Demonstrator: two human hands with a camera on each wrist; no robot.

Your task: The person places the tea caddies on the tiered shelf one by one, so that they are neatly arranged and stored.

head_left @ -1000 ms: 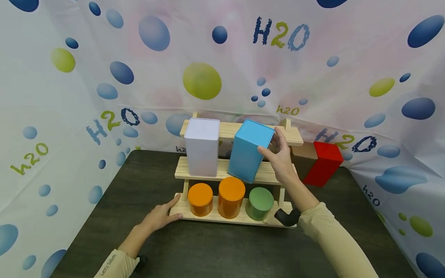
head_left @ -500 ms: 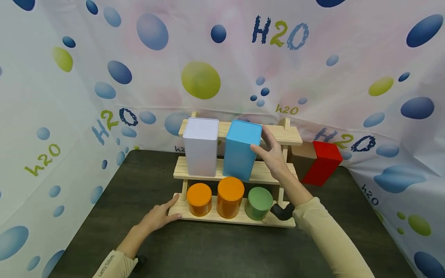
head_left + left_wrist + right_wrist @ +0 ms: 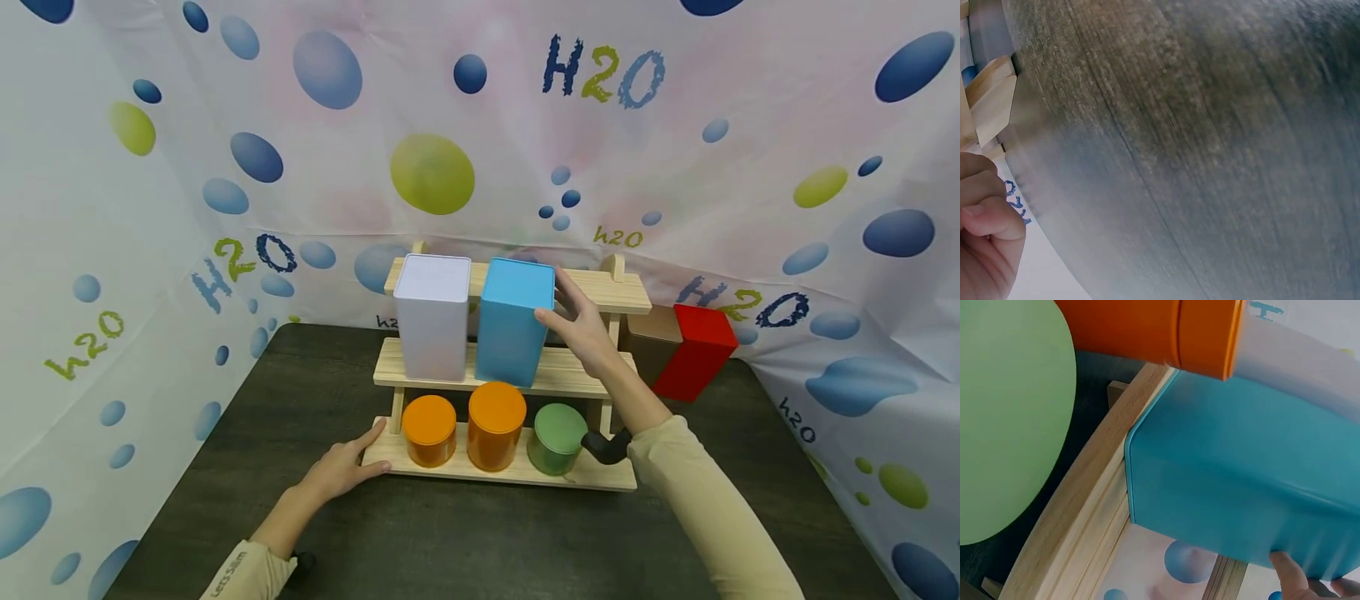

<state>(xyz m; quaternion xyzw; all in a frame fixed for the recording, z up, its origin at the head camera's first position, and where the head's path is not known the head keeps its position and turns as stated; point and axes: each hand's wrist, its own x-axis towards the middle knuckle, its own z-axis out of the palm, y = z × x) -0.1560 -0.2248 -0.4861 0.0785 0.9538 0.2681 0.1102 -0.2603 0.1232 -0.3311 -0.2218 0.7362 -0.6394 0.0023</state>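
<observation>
A tall blue canister [image 3: 512, 333] stands on the middle tier of a wooden three-tier rack [image 3: 577, 367], its base at the tier's front edge. My right hand [image 3: 581, 329] presses its fingertips against the upper right side; in the right wrist view, fingertips [image 3: 1286, 567] touch that side. Close by on the left is a tall white canister [image 3: 431, 329]. My left hand [image 3: 337, 471] holds the left end of the bottom tier, index finger and thumb spread across it. In the left wrist view, this hand [image 3: 988, 231] is partly cut off.
Two orange jars [image 3: 429, 429] and a green jar [image 3: 557, 440] stand on the bottom tier. A brown box [image 3: 655, 342] and a red box [image 3: 696, 352] are behind the rack's right side. A dark table [image 3: 465, 537] lies below, a printed curtain [image 3: 315, 183] behind.
The blue canister has slid left toward the white one and turned from a slanted stance to nearly straight. My right hand moved left with it; my left hand stayed on the rack.
</observation>
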